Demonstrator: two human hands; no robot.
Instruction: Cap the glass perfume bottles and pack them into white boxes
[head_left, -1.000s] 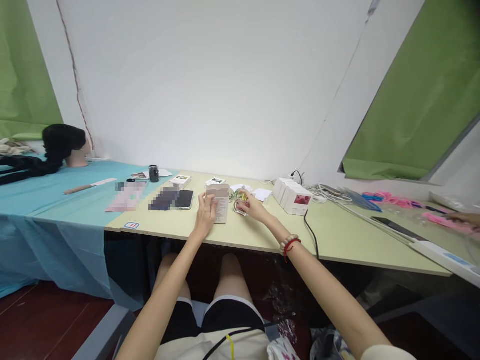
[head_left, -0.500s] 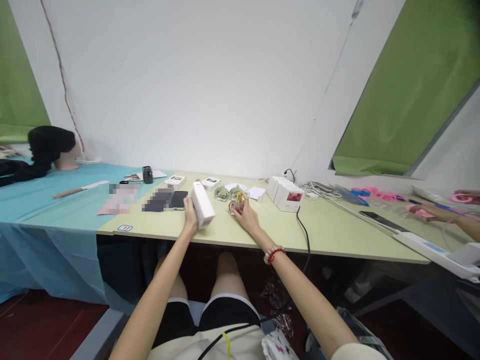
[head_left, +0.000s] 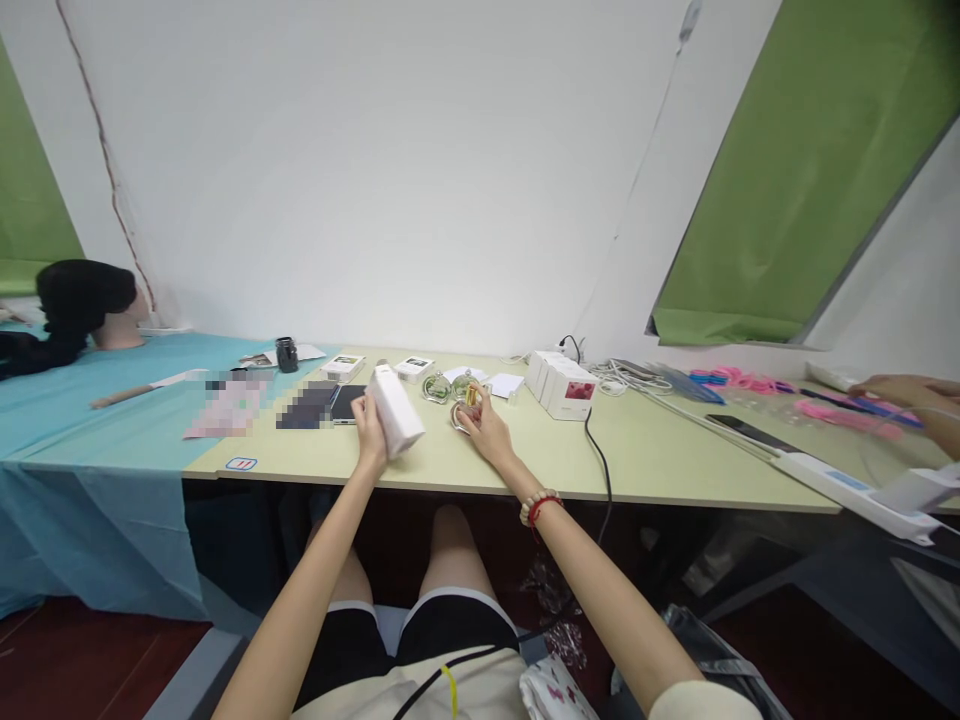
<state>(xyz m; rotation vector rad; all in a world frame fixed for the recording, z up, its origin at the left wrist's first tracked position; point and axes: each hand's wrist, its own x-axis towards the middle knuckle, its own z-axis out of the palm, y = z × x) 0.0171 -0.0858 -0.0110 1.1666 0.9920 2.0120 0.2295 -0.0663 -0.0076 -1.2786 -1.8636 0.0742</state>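
My left hand (head_left: pixel 371 437) is closed around a white box (head_left: pixel 397 412), held tilted above the front of the table. To its right, my right hand (head_left: pixel 487 432) grips a small round glass bottle (head_left: pixel 466 412) with a gold-coloured top; the fingers partly cover it. Just behind that hand stand two greenish round glass bottles, one (head_left: pixel 436 388) to the left and another (head_left: pixel 463 384) partly hidden by the fingers. A dark phone (head_left: pixel 348 404) lies flat beside my left hand.
White boxes (head_left: pixel 559 385) stand at the right, with a black cable in front. Flat white boxes (head_left: pixel 343 367) and a dark jar (head_left: pixel 286 354) lie farther back. A power strip (head_left: pixel 855 490), pink items (head_left: pixel 739 380) and another person's hand (head_left: pixel 904 392) are at far right.
The view has shifted slightly, moving the table leftward in the picture. Both my hands keep their holds. At far right, the other person's hand has moved away from the pink items.
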